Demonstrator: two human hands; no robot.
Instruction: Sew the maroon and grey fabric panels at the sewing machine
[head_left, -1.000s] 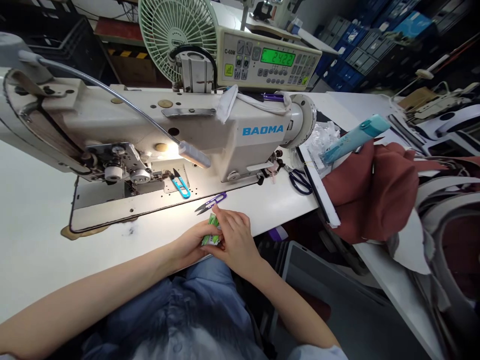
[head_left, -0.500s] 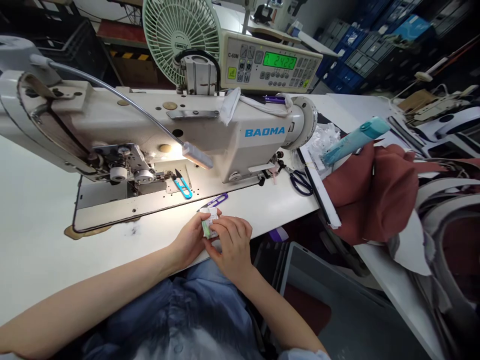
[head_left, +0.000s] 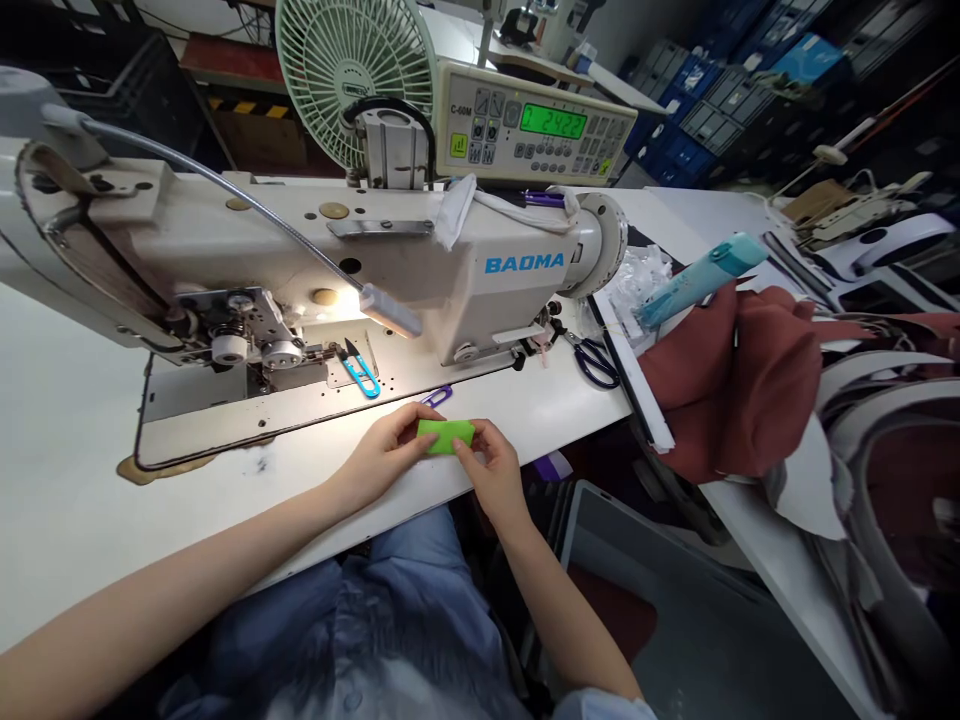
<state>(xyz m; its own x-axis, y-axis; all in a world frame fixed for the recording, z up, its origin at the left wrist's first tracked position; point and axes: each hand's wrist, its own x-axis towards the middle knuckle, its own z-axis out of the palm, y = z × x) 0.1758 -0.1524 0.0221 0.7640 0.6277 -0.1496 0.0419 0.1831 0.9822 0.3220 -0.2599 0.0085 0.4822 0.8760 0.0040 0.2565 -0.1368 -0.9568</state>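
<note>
A small bright green packet [head_left: 445,436] is held flat between both hands just above the white table's front edge. My left hand [head_left: 384,450] pinches its left end and my right hand [head_left: 489,468] pinches its right end. Just beyond the packet lie purple thread snips [head_left: 437,397], partly hidden by my fingers. Blue thread snips [head_left: 360,369] rest on the sewing machine bed under the lamp. The white BAOMA sewing machine [head_left: 480,270] stands behind my hands.
A control box [head_left: 536,125] with a green display and a green fan [head_left: 349,60] sit behind the machine. Dark scissors [head_left: 596,360] lie to the right of the machine. Rust-red fabric [head_left: 739,375] and a teal tool [head_left: 694,280] are piled at right.
The packet was held upright and close between my hands; now it is turned flat and horizontal, showing its green face, and my hands have moved slightly forward and apart.
</note>
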